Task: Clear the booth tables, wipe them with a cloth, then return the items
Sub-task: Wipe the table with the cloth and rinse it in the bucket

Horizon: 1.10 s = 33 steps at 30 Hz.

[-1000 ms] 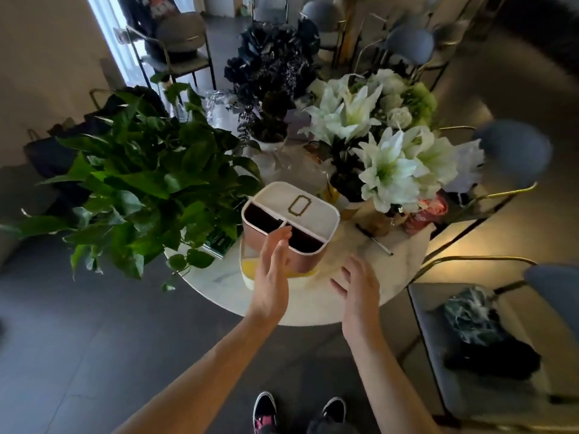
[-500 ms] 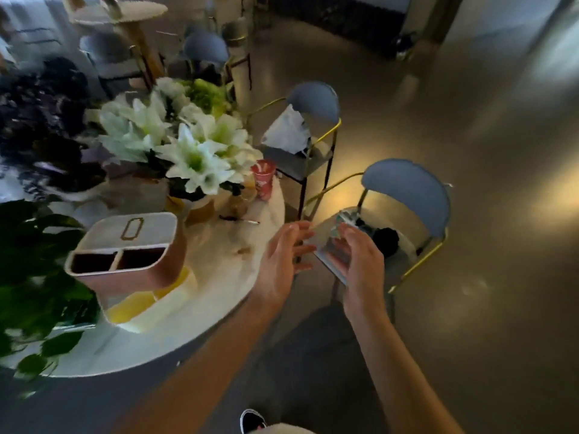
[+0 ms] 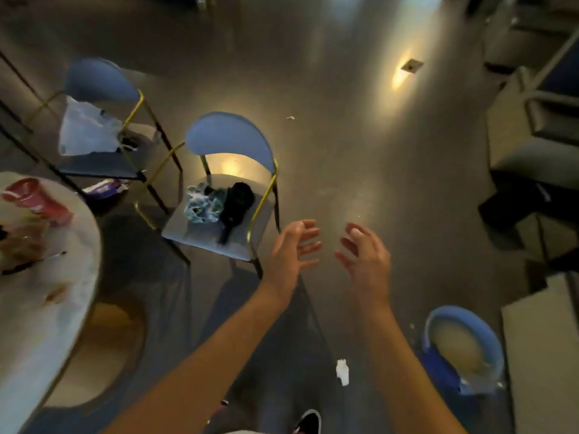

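Both hands, left hand (image 3: pixel 289 250) and right hand (image 3: pixel 365 256), hang loose-fingered holding nothing, just right of the blue chair (image 3: pixel 230 139) with the crumpled cloth (image 3: pixel 202 202)

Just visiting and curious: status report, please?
Both hands, left and right, open, empty, over the floor. Cloth on chair beside table. Nothing in the way.

Left of the hands (image 3: pixel 326 255): blue chair (image 3: pixel 230 137) with gold frame, holding a green-white patterned cloth (image 3: pixel 202 203); red cup (image 3: pixel 34 198) beyond.
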### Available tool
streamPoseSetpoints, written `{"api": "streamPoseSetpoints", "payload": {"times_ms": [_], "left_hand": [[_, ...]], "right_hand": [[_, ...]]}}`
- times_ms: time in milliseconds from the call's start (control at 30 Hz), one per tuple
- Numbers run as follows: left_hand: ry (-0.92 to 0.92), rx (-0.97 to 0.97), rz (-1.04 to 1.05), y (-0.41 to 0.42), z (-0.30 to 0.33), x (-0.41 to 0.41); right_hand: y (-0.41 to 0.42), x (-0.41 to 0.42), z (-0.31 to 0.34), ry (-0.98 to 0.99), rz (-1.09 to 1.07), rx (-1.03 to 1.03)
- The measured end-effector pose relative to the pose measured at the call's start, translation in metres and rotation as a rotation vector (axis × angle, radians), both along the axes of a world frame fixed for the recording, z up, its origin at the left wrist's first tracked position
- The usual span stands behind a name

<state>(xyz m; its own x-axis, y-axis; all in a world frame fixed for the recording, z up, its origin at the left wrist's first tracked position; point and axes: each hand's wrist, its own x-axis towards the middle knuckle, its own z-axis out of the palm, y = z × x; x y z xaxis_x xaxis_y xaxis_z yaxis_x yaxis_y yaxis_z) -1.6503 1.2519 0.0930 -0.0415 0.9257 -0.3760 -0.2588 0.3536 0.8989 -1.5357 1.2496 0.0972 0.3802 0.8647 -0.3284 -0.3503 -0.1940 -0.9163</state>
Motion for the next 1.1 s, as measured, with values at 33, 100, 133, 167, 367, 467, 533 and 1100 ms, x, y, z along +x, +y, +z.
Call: {"api": "streamPoseSetpoints", "payload": {"times_ms": [33,100,133,167,367,467,533,1100], "left_hand": [[-0.012,-0.021,-0.030,0.003,-0.005,0.019],[-0.030,-0.064,-0.085,0.011,-0.012,0.052],[-0.030,-0.082,-0.114,0.014,-0.015,0.067],[-0.030,-0.095,-0.149,0.019,-0.019,0.083],[0.010,-0.130,-0.370,0.054,-0.046,0.157],[0.024,-0.158,-0.489,0.079,-0.059,0.198],[0.040,-0.169,-0.567,0.093,-0.064,0.220],[0.201,-0.365,-1.068,0.067,-0.166,0.458]], "right_hand": [[-0.002,0.019,-0.005,-0.003,-0.040,-0.015],[-0.006,0.051,-0.016,-0.018,-0.111,-0.044],[-0.007,0.066,-0.021,-0.013,-0.149,-0.061],[-0.007,0.082,-0.027,0.000,-0.193,-0.084],[0.004,0.156,-0.061,0.091,-0.429,-0.175],[0.013,0.193,-0.072,0.131,-0.574,-0.200],[0.016,0.213,-0.076,0.153,-0.636,-0.219],[-0.052,0.398,-0.188,0.278,-1.067,-0.385]]}}
